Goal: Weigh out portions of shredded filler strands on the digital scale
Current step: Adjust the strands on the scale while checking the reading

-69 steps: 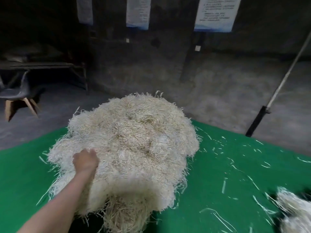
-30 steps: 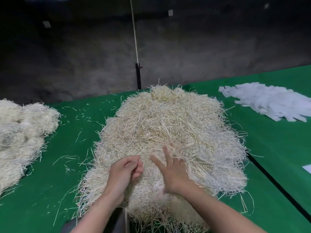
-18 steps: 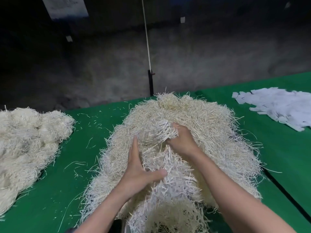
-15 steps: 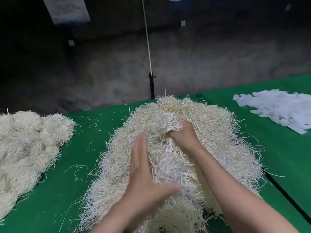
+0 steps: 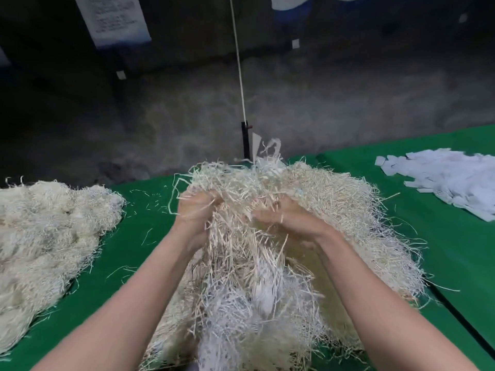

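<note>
A big heap of pale shredded filler strands point(image 5: 348, 210) lies on the green table cover point(image 5: 150, 228) in front of me. My left hand point(image 5: 197, 212) and my right hand point(image 5: 284, 218) each grip one side of a clump of strands point(image 5: 241, 188) raised above the near part of the heap. Loose strands hang down from the clump between my forearms. No scale shows in view; whatever lies under the heap is hidden.
A second heap of strands point(image 5: 45, 236) covers the table's left side. White paper pieces point(image 5: 450, 178) lie at the far right. A black post with a white rod point(image 5: 245, 140) stands behind the table. A dark seam point(image 5: 460, 319) crosses the cover on the right.
My view swung from the left heap to this one. Both hands went into the strands, closed on a clump and lifted it up from the heap.
</note>
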Demonstrator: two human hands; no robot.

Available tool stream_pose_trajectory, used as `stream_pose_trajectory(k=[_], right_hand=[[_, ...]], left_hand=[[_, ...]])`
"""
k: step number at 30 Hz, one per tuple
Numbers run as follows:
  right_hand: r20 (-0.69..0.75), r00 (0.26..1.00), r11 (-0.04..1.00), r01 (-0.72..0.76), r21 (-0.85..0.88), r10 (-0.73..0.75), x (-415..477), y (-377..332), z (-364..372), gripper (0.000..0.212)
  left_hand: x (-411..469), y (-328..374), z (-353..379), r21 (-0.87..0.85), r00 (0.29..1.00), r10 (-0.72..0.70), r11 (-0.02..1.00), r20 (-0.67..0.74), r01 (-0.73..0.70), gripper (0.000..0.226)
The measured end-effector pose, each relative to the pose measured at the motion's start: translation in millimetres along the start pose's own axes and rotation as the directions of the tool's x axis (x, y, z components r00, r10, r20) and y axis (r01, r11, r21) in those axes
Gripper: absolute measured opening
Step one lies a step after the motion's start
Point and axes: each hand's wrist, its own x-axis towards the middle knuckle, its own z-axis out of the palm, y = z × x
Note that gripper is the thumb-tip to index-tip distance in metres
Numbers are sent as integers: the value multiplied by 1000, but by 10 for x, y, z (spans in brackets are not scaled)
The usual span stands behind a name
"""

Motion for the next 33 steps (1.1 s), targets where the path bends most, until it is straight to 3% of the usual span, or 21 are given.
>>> stream_pose_trajectory(k=[2, 5, 7, 9, 10, 12, 14, 16, 17, 20, 22, 24, 27, 29, 31, 33], right_hand=[[5, 1000, 983, 7, -183, -6, -10, 20, 166, 124], [-220, 974, 993, 33, -110, -56, 107, 44, 125, 76], [-317, 941, 992, 93, -90, -117, 111, -8, 92, 51], [-293, 930, 958, 154, -244, -224, 94, -65, 200, 35], [-214, 940, 921, 180, -345, -264, 79, -99, 280, 36], [-48, 957, 876, 240, -418, -285, 75, -112, 352, 48], [-106, 939, 919, 290, -266, -327, 9, -137, 232, 64], [-392, 843, 929, 355, -108, -368, -62, -56, 110, 71], [-469, 810, 932, 351, -92, -352, -95, 8, 126, 77], [-372, 880, 941, 201, -270, -295, -43, 302, 503, 107], [-321, 912, 908, 111, -404, -254, 107, 535, 682, 99], [-350, 905, 801, -18, -598, -241, 225, 795, 600, 75], [-339, 912, 357, -244, -902, -232, 173, 1288, 183, 37], [-338, 923, 225, -295, -929, -184, 49, 1604, -64, 38], [-321, 940, 270, -282, -921, -114, -51, 1684, -167, 44], [-258, 966, 411, -228, -883, -18, -104, 1474, -179, 59]], left_hand=[[-29, 29, 30, -48, 999, 2, 999, 37, 0, 3], [-13, -10, -32, -126, 989, 52, 991, 138, -35, 4], [-5, -130, -133, -40, 948, -2, 999, 317, 16, 41], [-60, -275, -120, 124, 873, -162, 985, 459, 117, 78], [-83, -342, -64, 136, 858, -205, 978, 471, 159, 82], [-68, -368, 34, -3, 916, -153, 986, 372, 166, 52], [-4, -335, 18, -193, 970, -118, 968, 212, 160, 24], [122, -329, -102, -261, 986, -118, 955, 117, 145, 40], [139, -330, -133, -238, 992, -104, 964, 75, 119, 48], [130, -317, -79, -268, 993, -99, 957, 58, 111, 61], [109, -262, -28, -376, 972, -174, 900, 156, 221, 54], [122, -167, -65, -483, 971, -150, 846, 188, 225, 35], [227, -130, -304, -557, 988, -117, 816, 101, 154, 31], [258, -131, -433, -573, 989, -123, 807, 77, 145, 27], [225, -127, -495, -560, 987, -154, 815, 34, 147, 27], [191, -126, -497, -531, 985, -174, 835, -6, 144, 26]])
